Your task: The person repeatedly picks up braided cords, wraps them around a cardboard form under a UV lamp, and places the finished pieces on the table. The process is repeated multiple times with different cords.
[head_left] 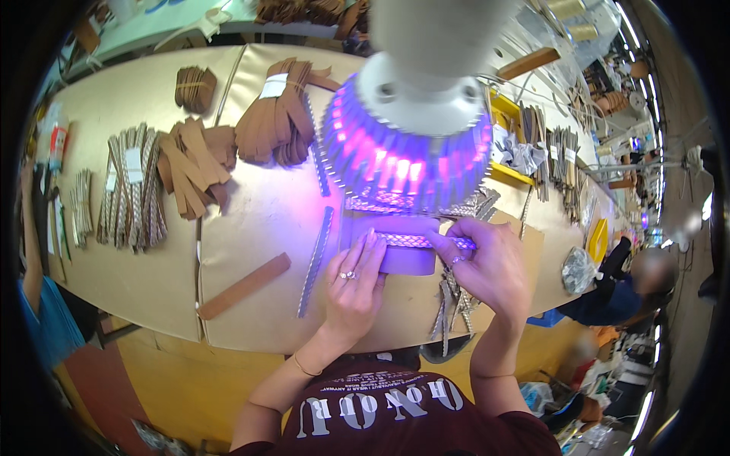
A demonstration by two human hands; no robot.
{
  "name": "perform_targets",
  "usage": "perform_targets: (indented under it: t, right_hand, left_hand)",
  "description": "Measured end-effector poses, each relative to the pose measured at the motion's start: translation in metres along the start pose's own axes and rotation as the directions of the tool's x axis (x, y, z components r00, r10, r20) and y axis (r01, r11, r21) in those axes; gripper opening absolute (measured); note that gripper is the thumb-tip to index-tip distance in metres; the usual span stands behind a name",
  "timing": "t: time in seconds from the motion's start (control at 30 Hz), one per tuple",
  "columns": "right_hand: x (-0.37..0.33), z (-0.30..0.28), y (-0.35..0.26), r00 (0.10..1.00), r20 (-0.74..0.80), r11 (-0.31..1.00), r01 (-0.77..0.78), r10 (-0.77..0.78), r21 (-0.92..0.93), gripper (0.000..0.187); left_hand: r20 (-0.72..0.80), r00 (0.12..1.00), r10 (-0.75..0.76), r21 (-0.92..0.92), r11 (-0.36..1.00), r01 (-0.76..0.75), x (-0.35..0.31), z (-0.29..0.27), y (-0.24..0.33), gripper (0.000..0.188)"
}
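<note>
While a round lamp (414,144) glows purple above the table (251,220), the left hand (356,285) lies flat on a small block (407,258), with its fingers straight and close together. It grips nothing; it only presses down. A ring sits on one finger.

The right hand (490,266) is bent, and its thumb and first fingers pinch the end of a woven strip (414,241). The strip lies on top of the block, right under the lamp and close to the person's body. Its long way runs from left to right, and its right end goes into the pinching fingers. The left fingertips touch the strip near its left end.

A long thin woven band (315,262) lies just left of the left hand, pointing up and away. A flat brown strip (243,286) lies further left, tilted. Piles of brown pieces (277,114) sit far back on the table.
</note>
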State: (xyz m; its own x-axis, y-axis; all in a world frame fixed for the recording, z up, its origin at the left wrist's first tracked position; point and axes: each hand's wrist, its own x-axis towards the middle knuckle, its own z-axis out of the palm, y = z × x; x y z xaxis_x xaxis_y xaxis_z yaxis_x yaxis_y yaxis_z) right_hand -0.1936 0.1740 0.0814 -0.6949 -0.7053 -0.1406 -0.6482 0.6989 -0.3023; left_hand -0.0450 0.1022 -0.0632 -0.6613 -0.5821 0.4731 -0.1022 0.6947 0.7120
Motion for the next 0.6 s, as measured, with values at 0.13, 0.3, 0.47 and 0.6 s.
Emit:
perform_targets:
  t: [0.13,0.3,0.47,0.6]
  right_hand:
    - [-0.002,0.007,0.014,1.0,0.018,0.999,0.012,-0.012,0.038,0.035]
    - [-0.003,0.022,0.037,0.992,0.111,0.967,-0.086,0.06,0.24,0.038]
    - [-0.012,0.034,0.063,0.958,0.215,0.785,-0.28,0.191,0.552,0.038]
    - [-0.02,0.04,0.08,0.96,0.195,0.757,-0.277,0.2,0.591,0.036]
  left_hand:
    - [0.029,0.999,0.023,0.044,0.999,-0.025,0.003,-0.003,0.001,0.052]
    - [0.097,0.995,0.026,0.072,0.997,-0.033,0.004,-0.009,0.002,0.054]
    - [0.112,0.992,0.059,0.098,0.993,-0.07,0.005,-0.011,-0.001,0.055]
    - [0.123,0.99,0.065,0.104,0.991,-0.078,0.003,-0.01,-0.002,0.054]
